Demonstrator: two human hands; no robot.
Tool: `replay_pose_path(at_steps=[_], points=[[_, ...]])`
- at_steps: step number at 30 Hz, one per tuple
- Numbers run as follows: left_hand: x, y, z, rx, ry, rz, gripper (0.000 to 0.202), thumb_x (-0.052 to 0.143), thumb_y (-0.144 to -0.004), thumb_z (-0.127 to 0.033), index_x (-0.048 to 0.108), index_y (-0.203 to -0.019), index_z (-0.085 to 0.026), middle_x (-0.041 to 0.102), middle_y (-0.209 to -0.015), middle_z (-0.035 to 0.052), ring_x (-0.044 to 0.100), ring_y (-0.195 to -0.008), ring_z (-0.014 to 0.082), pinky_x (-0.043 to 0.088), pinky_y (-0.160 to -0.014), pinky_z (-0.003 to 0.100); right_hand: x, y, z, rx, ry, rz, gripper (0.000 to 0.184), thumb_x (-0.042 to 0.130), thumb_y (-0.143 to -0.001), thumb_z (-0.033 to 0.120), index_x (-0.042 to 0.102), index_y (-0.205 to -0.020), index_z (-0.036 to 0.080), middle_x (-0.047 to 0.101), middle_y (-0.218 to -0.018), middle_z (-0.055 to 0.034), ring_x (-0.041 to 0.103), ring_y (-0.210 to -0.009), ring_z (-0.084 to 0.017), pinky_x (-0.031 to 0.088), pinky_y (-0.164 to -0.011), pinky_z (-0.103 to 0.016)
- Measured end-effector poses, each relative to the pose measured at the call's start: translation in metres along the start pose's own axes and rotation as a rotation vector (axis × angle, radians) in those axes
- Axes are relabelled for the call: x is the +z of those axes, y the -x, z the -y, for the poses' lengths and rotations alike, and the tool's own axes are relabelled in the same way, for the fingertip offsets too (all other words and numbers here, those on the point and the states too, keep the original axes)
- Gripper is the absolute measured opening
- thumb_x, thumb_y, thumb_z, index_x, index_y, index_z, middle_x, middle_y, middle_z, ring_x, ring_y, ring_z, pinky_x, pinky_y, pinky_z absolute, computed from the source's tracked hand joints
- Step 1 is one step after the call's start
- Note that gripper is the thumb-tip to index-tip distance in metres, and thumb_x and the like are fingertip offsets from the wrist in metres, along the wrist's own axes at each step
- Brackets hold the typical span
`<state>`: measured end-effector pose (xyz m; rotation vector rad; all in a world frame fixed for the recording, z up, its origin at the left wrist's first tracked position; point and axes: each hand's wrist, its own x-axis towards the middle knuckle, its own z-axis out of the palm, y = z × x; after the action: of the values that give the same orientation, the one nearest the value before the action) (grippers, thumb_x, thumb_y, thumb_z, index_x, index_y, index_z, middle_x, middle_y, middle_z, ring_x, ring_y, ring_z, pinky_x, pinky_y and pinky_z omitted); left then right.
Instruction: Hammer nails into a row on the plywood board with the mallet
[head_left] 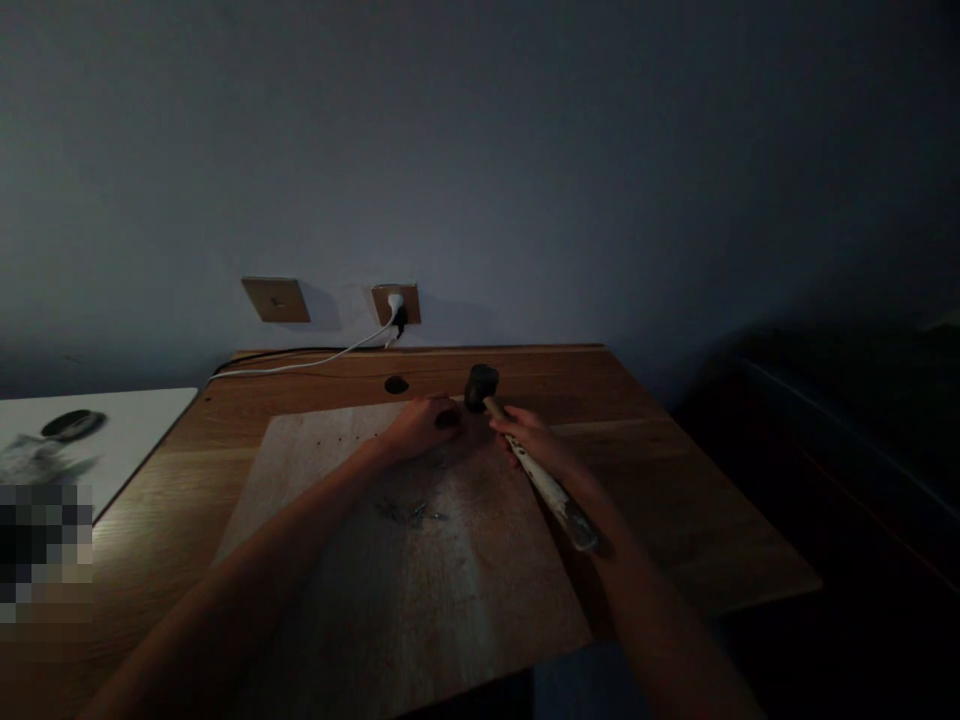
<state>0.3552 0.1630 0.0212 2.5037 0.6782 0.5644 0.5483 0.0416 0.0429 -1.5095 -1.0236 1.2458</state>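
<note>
My right hand [529, 437] is wrapped round the handle of a hammer [551, 490] close to its dark, bulky head, and the worn pale handle slants back toward my forearm. Just left of the hammer head, my left hand [420, 428] rests at the far part of a thin wooden board [465, 570]. Its fingers are curled together; whatever they pinch is too dark and small to make out. Nearer to me on the board lies a loose heap of small metal pieces that look like nails [416, 514]. Several dark dots run along the board's far left part.
The board lies on a wooden desk [637, 470] against a wall. A round dark cable hole [396, 384] is behind my left hand. A white cable [315, 364] and a black one run to a wall socket [409, 305]. At left stands a white surface [150, 430] with a dark round object [73, 425].
</note>
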Motion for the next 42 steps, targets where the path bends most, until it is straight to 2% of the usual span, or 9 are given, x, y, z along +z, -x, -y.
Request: replay_pose_path(at_steps=[6,14,18,22,28,32,42], points=[[0.002,-0.006,0.008,0.058,-0.027,0.005,0.02,0.066,-0.079,-0.017,0.076,-0.096,-0.02,0.073,-0.093,0.006,0.069,-0.086,0.0209,0.052,-0.08,0.029,0.013,-0.014,-0.013,-0.069,0.025,-0.066,0.029,0.068,-0.074,0.041,0.055,-0.093,0.024,0.049,-0.048,0.0114,0.044,-0.033,-0.011,0.03,-0.034,-0.021],[-0.005,-0.019,0.016,0.017,-0.022,-0.009,0.021,0.066,-0.079,-0.024,0.077,-0.096,-0.019,0.076,-0.095,0.0061,0.071,-0.086,0.0207,0.052,-0.079,0.028,0.012,-0.023,-0.005,-0.104,-0.026,-0.123,0.035,0.07,-0.071,0.051,0.054,-0.084,0.023,0.05,-0.049,0.0103,0.044,-0.034,-0.009,0.031,-0.035,-0.021],[-0.003,-0.017,0.018,0.022,0.025,-0.021,0.022,0.067,-0.078,-0.024,0.077,-0.097,-0.018,0.076,-0.095,0.0061,0.071,-0.086,0.0208,0.052,-0.081,0.028,0.009,-0.013,-0.004,-0.098,-0.088,-0.104,0.036,0.071,-0.07,0.052,0.056,-0.085,0.022,0.053,-0.051,0.0084,0.045,-0.035,-0.01,0.031,-0.035,-0.021],[0.0,-0.017,0.019,-0.01,0.01,-0.044,0.018,0.071,-0.078,-0.026,0.076,-0.093,-0.017,0.075,-0.091,0.0064,0.069,-0.082,0.0208,0.051,-0.076,0.028,0.008,-0.006,-0.003,-0.078,-0.169,-0.083,0.04,0.072,-0.068,0.05,0.057,-0.092,0.022,0.056,-0.053,0.0078,0.049,-0.038,-0.01,0.035,-0.036,-0.021],[-0.002,-0.017,0.019,-0.024,0.017,-0.012,0.016,0.069,-0.082,-0.026,0.076,-0.094,-0.018,0.076,-0.092,0.0054,0.07,-0.082,0.02,0.05,-0.075,0.027,0.009,0.0,0.003,-0.069,-0.267,-0.008,0.043,0.074,-0.065,0.046,0.055,-0.095,0.023,0.063,-0.063,0.0061,0.044,-0.035,-0.008,0.03,-0.032,-0.021],[-0.002,-0.016,0.017,-0.026,0.03,-0.008,0.018,0.069,-0.082,-0.026,0.077,-0.097,-0.02,0.076,-0.094,0.004,0.07,-0.083,0.0191,0.051,-0.076,0.026,0.014,0.003,0.004,-0.054,-0.336,0.065,0.042,0.075,-0.067,0.048,0.057,-0.096,0.023,0.057,-0.056,0.008,0.041,-0.033,-0.008,0.029,-0.031,-0.02],[-0.002,-0.015,0.02,-0.021,0.047,-0.026,0.013,0.07,-0.082,-0.022,0.077,-0.092,-0.018,0.075,-0.089,0.0044,0.07,-0.08,0.019,0.051,-0.074,0.026,0.023,0.016,0.01,-0.044,-0.298,0.064,0.042,0.075,-0.069,0.045,0.054,-0.098,0.022,0.05,-0.053,0.0111,0.041,-0.032,-0.008,0.028,-0.031,-0.02]])
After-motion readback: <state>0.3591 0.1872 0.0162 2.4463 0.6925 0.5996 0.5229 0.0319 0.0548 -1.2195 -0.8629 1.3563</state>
